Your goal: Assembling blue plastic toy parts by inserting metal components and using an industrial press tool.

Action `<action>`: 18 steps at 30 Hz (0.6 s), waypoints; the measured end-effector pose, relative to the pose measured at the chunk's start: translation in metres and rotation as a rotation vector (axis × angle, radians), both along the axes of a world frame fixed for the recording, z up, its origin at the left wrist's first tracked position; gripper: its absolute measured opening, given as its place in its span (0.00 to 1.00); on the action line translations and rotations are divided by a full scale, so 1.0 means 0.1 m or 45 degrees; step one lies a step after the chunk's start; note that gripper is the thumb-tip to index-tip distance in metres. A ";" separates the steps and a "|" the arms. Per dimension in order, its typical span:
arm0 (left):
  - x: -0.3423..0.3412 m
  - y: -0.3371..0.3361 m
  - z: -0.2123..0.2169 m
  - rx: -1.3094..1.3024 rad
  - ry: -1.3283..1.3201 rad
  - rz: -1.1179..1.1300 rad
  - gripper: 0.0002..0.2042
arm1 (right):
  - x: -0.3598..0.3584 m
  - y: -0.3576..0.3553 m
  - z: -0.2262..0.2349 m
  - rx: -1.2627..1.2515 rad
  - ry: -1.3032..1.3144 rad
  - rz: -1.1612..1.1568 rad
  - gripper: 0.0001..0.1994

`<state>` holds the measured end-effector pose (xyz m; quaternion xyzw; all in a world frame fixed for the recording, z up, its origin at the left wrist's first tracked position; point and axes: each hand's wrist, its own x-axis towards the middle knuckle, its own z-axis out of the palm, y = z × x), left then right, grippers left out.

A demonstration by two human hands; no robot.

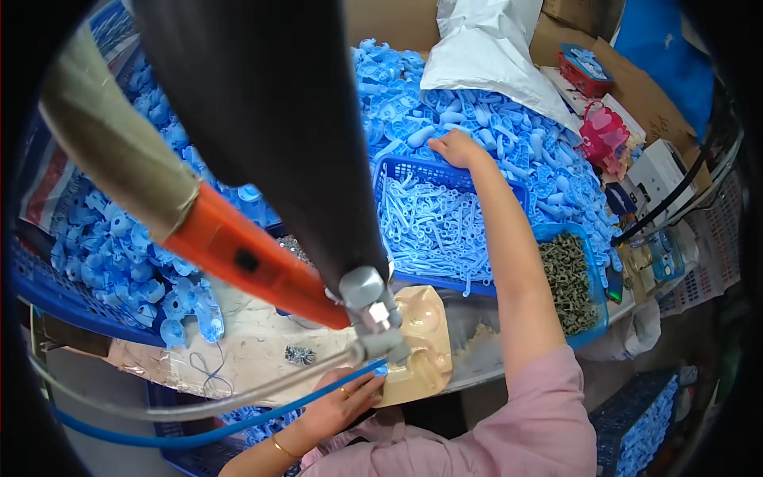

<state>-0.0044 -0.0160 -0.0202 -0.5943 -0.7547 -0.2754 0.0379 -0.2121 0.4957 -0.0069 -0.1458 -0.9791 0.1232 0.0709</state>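
Observation:
My left hand (343, 404), with a ring and a bracelet, is at the near edge of a beige moulded fixture (429, 318). Its fingers are pressed together at a small blue plastic piece (381, 370); a hose partly covers them. Stretched far forward, my right hand (456, 148) has its fingers curled down at a heap of blue plastic pieces (548, 175), just beyond a blue basket (457, 176) of slim blue plastic links (433, 226). What its fingertips hold, if anything, cannot be made out. An orange and black hanging power screwdriver (254, 250) covers part of the fixture.
A large blue basket (87, 298) of rounded blue shells stands left. Dark screws fill a light-blue tub (600, 306) on the right. A small screw pile (300, 354) lies on the worktop (262, 318). A white sack (485, 48) lies on the heap. The blue air hose (214, 433) crosses in front.

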 end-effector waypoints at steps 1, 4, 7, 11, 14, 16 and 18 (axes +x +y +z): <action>0.01 -0.01 0.00 0.001 0.003 -0.003 0.20 | -0.01 0.07 -0.03 -0.052 -0.045 -0.018 0.26; 0.04 -0.07 -0.06 -0.055 -0.004 0.064 0.20 | 0.09 0.02 0.04 -0.124 0.100 -0.016 0.22; 0.02 -0.09 -0.07 0.002 0.028 0.034 0.23 | 0.43 -0.11 0.27 -0.079 0.422 -0.075 0.18; 0.02 -0.07 -0.05 -0.015 0.009 -0.014 0.23 | 1.12 -0.37 0.69 -0.701 0.728 -0.130 0.11; 0.03 -0.13 -0.07 -0.061 0.029 0.008 0.24 | 1.65 -0.94 0.88 -1.137 0.555 0.064 0.07; 0.00 -0.09 -0.08 -0.070 0.036 0.004 0.22 | 2.06 -1.25 0.83 -1.193 0.313 0.184 0.06; 0.00 -0.09 -0.07 -0.072 0.028 0.020 0.21 | 2.38 -1.65 0.85 -0.952 0.107 0.540 0.07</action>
